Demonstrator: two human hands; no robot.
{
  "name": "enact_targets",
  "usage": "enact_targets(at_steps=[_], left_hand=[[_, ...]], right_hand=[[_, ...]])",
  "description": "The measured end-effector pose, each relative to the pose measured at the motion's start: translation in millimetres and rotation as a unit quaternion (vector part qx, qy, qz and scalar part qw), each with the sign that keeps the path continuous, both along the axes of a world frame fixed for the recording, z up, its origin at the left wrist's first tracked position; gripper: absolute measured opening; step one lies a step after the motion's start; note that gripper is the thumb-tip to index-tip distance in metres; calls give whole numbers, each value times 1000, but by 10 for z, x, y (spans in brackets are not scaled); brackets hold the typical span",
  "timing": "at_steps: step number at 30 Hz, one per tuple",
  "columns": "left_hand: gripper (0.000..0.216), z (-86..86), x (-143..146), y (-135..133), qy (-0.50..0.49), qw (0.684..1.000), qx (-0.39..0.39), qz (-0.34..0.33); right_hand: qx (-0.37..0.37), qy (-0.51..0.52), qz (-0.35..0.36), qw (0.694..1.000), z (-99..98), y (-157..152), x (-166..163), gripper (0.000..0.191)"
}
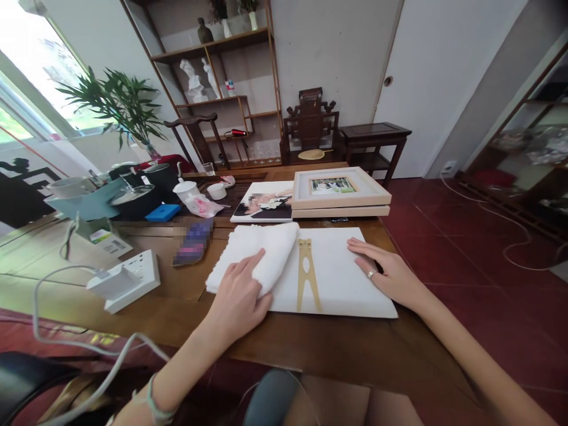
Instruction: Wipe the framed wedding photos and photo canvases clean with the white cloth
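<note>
A white rectangular board with a gold wishbone-shaped stand on it lies flat on the wooden table. My left hand rests on a folded white cloth that covers the board's left part, fingers curled onto the cloth. Near the board's right edge my right hand lies flat, fingers stretched out, a ring on one finger.
Behind the board are two stacked light wooden picture frames and a photo print. To the left sit a white power strip with cable, a blue box, cups and pots. A chair, shelf and side table stand at the back.
</note>
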State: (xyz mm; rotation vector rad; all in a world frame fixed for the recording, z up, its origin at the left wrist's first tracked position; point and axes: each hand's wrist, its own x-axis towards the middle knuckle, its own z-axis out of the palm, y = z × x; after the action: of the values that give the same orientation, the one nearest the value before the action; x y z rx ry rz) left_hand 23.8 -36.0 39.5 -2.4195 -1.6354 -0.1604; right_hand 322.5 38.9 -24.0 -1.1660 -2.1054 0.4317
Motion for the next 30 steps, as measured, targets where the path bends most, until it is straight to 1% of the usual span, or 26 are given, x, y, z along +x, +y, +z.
enact_targets(at_steps=[2,4,6,8,11,14,15,17,22,24,25,27,30], left_hand=[[27,10,9,-74,-3,1000,-10,-24],[31,13,6,-50,-4,999,-23,-45],[33,11,-7,68,-4,997,-35,-62],[33,7,-22,240,-1,996,-50,-72],[33,9,-26,487,12,995,-70,-72],[30,28,9,581,35,994,-78,-73],[29,35,30,559,41,993,-81,-75],[28,44,84,429,48,992,-87,-78],[25,21,206,-186,27,991,-84,-103],[23,4,221,-362,12,990,-88,-113],[22,-4,222,-403,4,989,-92,-114],[22,-15,215,-383,-8,989,-102,-105],[25,-20,205,-162,-14,992,-111,-66]], right_hand=[[0,4,-1,1000,4,-6,-2,36],[-2,4,-3,1000,2,-8,-2,35],[-4,2,-6,1000,-4,-5,0,35],[-7,-2,-5,1000,-12,1,4,35],[-9,-5,-4,1000,-21,8,5,36],[-7,-3,-5,1000,-15,3,-2,35],[-6,-1,-5,1000,-9,-1,-5,35],[-6,3,-6,1000,4,-10,-9,35],[-9,5,-5,1000,12,-18,-9,36],[-6,9,0,1000,4,-16,-7,36],[-4,11,2,1000,0,-14,-6,36],[-3,13,3,1000,-6,-13,-5,36],[-5,12,-1,1000,-10,-12,-2,36]])
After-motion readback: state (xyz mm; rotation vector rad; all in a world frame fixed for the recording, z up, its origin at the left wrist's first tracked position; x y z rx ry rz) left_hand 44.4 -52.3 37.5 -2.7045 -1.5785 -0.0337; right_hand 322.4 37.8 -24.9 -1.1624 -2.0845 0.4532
